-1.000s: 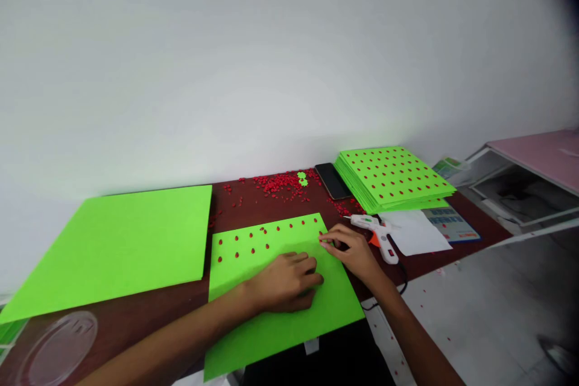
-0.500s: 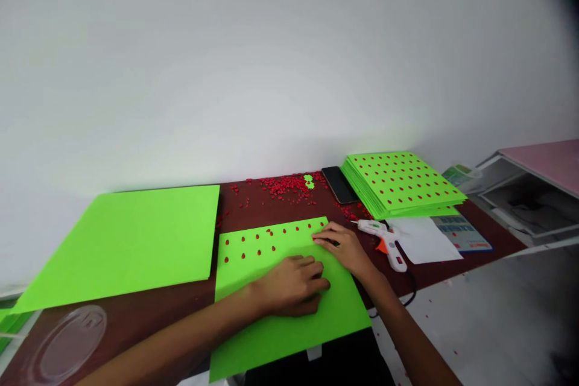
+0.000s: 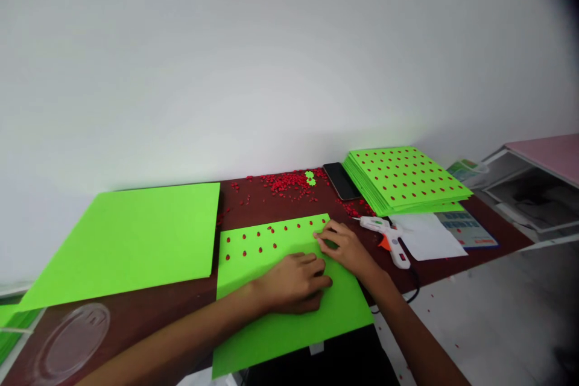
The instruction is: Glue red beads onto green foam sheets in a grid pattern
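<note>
A bright green sheet (image 3: 289, 332) lies before me, with a row of small red drop-shaped pieces (image 3: 244, 236) along its far edge and a shorter second row below. My left hand (image 3: 296, 283) rests on the middle of this sheet, fingers curled; whatever they may hold is hidden. Near the sheet's far right corner, my right hand (image 3: 344, 246) has thumb and forefinger closed together at the tips, close to the surface. Anything between those tips is too small to make out. Just right of that hand lies a white glue gun (image 3: 384, 235) with an orange trigger.
Loose red pieces (image 3: 289, 183) are scattered by the wall, beside a black phone (image 3: 342, 181). A stack of red-dotted green sheets (image 3: 407, 175) stands at the right, white paper (image 3: 427, 238) in front. Plain green sheets (image 3: 136, 241) and a clear round lid (image 3: 76, 341) are at left.
The view has shifted slightly. My right hand stays at the far right corner, its fingertips barely moved. My left hand keeps its curled pose on the sheet.
</note>
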Demonstrator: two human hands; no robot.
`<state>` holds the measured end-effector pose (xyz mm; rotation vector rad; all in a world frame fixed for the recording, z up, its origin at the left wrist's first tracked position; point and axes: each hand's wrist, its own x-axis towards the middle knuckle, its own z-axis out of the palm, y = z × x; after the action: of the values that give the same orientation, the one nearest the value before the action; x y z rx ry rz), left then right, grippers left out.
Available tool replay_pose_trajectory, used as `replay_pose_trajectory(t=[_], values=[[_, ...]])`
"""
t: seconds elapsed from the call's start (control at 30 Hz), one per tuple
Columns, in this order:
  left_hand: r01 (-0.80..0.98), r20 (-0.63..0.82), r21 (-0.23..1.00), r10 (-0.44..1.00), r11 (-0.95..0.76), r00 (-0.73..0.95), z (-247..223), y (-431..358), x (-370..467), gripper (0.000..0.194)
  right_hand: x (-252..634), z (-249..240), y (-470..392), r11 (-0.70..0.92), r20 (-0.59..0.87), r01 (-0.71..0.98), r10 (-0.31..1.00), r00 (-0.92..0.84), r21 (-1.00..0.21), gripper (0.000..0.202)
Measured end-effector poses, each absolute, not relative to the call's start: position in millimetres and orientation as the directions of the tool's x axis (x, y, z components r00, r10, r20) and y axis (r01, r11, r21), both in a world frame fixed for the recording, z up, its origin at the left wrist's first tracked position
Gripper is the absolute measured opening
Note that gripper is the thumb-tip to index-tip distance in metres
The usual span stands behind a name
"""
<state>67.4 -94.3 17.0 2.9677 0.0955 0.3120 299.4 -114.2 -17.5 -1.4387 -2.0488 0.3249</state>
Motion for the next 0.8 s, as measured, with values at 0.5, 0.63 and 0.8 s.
replay_pose_trajectory(t=[0.5, 0.63, 0.8], values=[[0.053, 0.184, 0.161, 0.083, -0.985, 0.980, 19, -95, 68, 0.015, 304, -15, -108, 0.448, 0.307, 0.788, 0.889, -0.341, -0.422, 0.017], [0.044, 0.200, 0.155, 0.075, -0.987, 0.977, 19, -94, 68, 0.015, 306, -11, -114, 0.449, 0.356, 0.747, 0.886, -0.298, -0.491, 0.021], [0.031, 0.204, 0.152, 0.062, -0.988, 0.977, 19, -93, 68, 0.018, 309, 0, -101, 0.316, 0.444, 0.737, 0.896, -0.024, -0.598, 0.028]])
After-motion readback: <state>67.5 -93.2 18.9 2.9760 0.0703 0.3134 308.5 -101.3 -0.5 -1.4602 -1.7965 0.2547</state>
